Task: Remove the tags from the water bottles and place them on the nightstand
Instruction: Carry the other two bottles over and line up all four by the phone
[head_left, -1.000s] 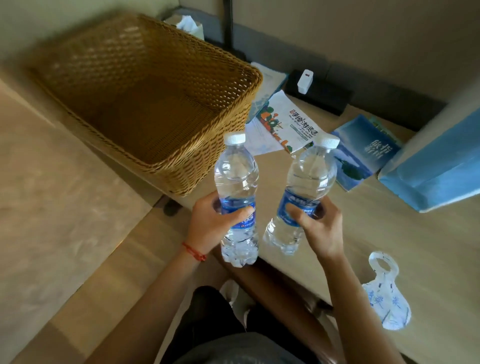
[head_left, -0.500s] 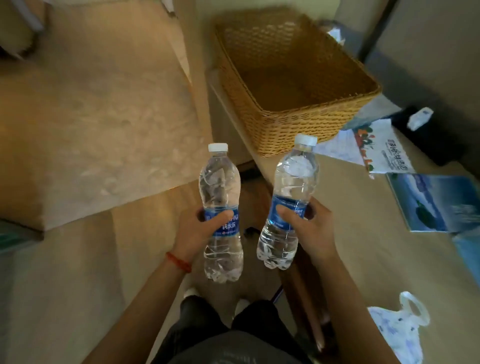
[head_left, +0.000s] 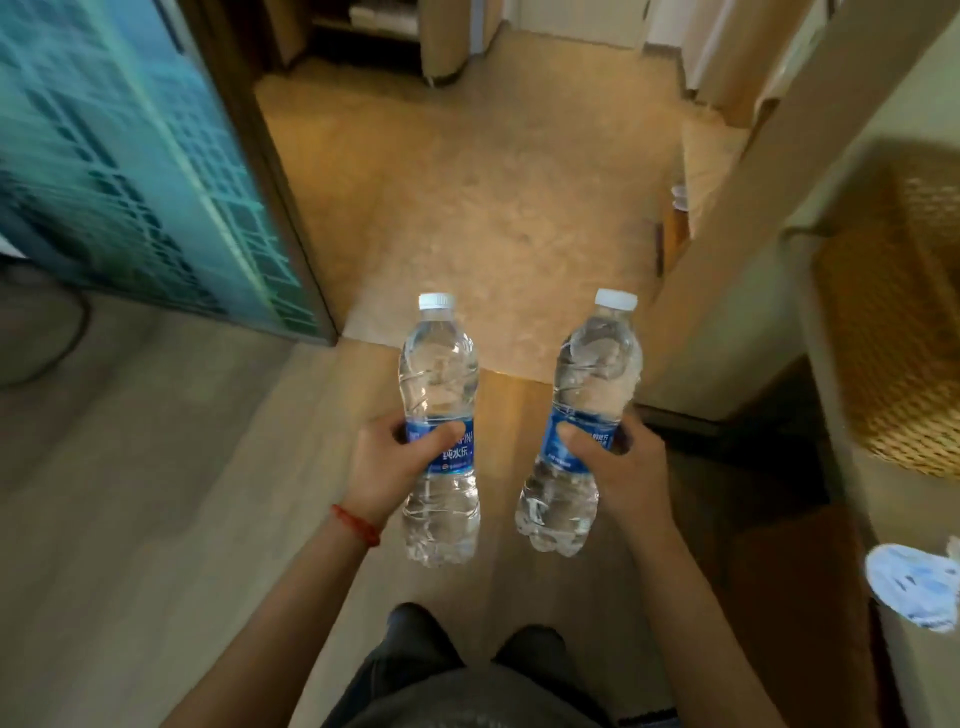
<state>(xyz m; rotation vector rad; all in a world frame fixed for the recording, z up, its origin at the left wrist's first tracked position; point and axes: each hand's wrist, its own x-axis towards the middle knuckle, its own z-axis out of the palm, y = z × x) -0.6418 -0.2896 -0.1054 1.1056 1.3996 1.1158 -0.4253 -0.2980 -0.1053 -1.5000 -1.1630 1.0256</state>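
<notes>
Clear plastic, two of them, one in each hand and both upright over the wooden floor (head_left: 156, 519)! The left hand (head_left: 387, 470) is wrapped around the blue label of the left bottle (head_left: 440, 395), thumb across the front, a red string bracelet (head_left: 358, 525) at the wrist. The right hand (head_left: 621, 470) is gripping the right bottle (head_left: 592, 384) the same way, right on its label band, and that one leans a touch inward at the base. White caps are on, necks are bare, no tag hanging on either. One loose tag (head_left: 917, 590) lies at the far right on the tabletop (head_left: 914, 670), beside the woven basket (head_left: 914, 332).

No nightstand in sight, so this looks like the carry leg of the job. How will they handle? Both look full, so expect some heft and water sloshing on the move. The thin ribbed walls should give under a hard squeeze, and the smooth film label may be slick. The waist, where the hands are now, seems the sound place to hold. For setting down, the lobed bases ought to land flat, since tall, narrow bottles like these tip easily.
</notes>
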